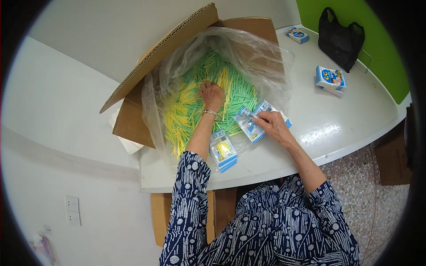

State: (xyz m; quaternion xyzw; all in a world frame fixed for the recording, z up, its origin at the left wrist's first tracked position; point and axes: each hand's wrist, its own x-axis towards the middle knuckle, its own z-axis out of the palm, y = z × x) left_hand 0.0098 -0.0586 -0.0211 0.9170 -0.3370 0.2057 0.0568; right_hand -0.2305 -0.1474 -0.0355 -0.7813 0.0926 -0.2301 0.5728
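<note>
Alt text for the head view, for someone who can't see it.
A person's left hand reaches into yellow and green sticks in a cardboard box on a white table; the right hand holds a blue-striped packet. Another packet lies near the table's front edge.

The left hand (213, 96) reaches farther forward, fingers (205, 88) curled, while the right hand (274, 125) pinches palm-down.

Workroom: white table (364, 108), carton (162, 55) of loose sticks (242, 86)

Thin green and yellow sticks (191, 107) lie heaped; 1 clear, blue-striped packet (248, 126) slants at their near right edge.
</note>
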